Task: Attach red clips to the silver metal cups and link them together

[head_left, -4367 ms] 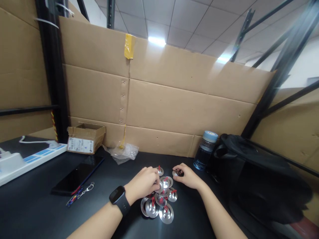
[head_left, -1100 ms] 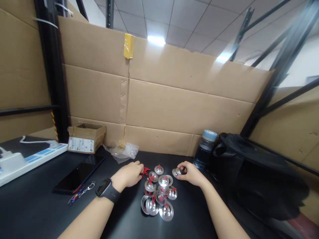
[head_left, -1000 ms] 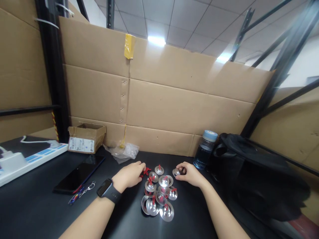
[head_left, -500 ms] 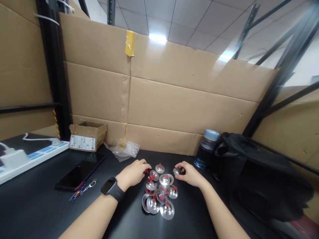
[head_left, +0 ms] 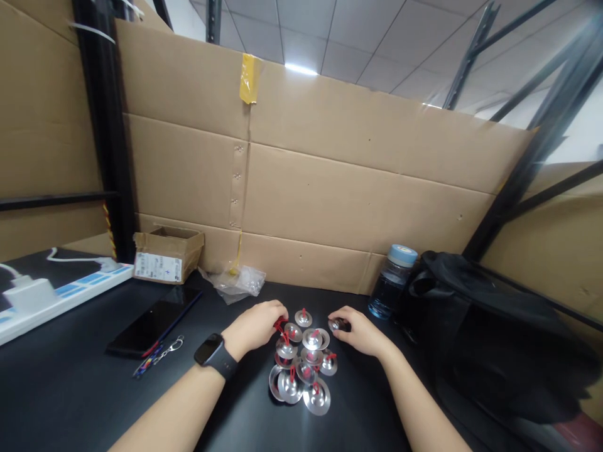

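Observation:
Several small silver cymbals with red cords (head_left: 304, 367) lie clustered on the black table (head_left: 75, 395). My left hand (head_left: 257, 326), with a black smartwatch (head_left: 215, 356) on the wrist, rests curled at the cluster's upper left, its fingertips pinched on a red cord (head_left: 279, 324). At the upper right, my right hand (head_left: 360, 331) is closed around one small cymbal (head_left: 335, 324).
A black phone (head_left: 153, 320) and a keyring (head_left: 157, 358) lie to the left. A white power strip (head_left: 56, 295), a small cardboard box (head_left: 167, 254) and a crumpled plastic bag (head_left: 235, 280) sit behind. A water bottle (head_left: 392, 282) and black bag (head_left: 490, 339) stand on the right. Cardboard walls enclose the table.
My left hand drew back from over the pile to its upper-left edge and then crept toward the red cord. The right hand stayed put. The camera tilted slightly.

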